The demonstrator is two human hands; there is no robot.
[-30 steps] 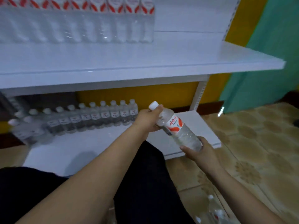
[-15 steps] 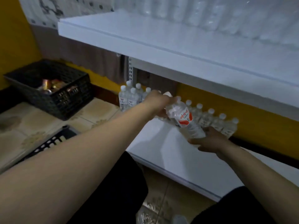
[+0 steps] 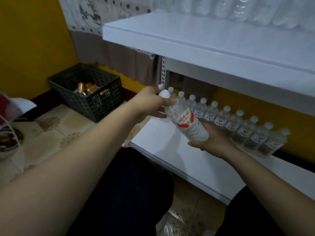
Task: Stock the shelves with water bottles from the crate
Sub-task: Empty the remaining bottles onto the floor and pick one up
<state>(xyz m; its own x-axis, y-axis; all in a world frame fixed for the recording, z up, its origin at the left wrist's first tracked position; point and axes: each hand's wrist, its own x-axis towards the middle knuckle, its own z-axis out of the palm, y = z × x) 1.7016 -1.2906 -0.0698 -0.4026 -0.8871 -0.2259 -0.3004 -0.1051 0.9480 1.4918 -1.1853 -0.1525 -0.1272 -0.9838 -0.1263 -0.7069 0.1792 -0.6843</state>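
- A clear water bottle with a white cap and a red-and-white label is held tilted above the bottom shelf, cap end up and to the left.
- A row of matching bottles stands upright along the back of that white shelf.
- More bottles stand on the upper shelf.

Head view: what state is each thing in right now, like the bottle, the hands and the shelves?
Held bottle: capped, tilted, off the shelf.
Left hand: grips the bottle's neck.
Right hand: holds its base.
Bottle row: upright on lower shelf.
Black crate: open, holds cans.
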